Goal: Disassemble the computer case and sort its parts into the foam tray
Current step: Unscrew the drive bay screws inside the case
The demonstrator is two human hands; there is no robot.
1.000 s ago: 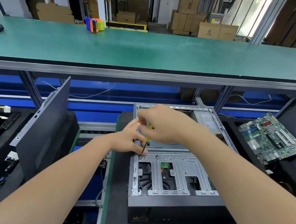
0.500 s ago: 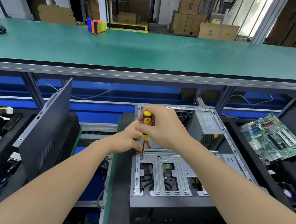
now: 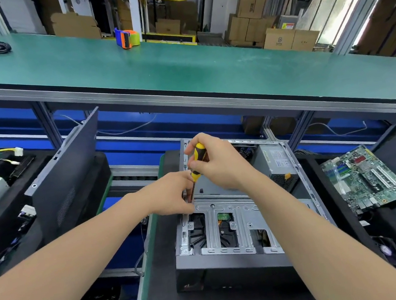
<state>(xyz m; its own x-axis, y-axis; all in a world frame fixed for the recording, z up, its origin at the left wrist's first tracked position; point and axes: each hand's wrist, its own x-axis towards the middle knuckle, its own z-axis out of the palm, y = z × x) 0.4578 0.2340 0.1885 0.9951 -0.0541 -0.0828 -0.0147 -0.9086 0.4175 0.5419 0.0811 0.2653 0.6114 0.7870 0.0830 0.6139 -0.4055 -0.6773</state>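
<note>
Your right hand has its grip closed round the screwdriver; your left hand pinches the shaft near its tip. The computer case lies open on the counter — stiff, heavy steel with thin edges, probably sharp — so lift it by the outer frame.

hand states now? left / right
Left hand: closed, pinching the screwdriver shaft near the tip.
Right hand: closed on the screwdriver handle.
</note>
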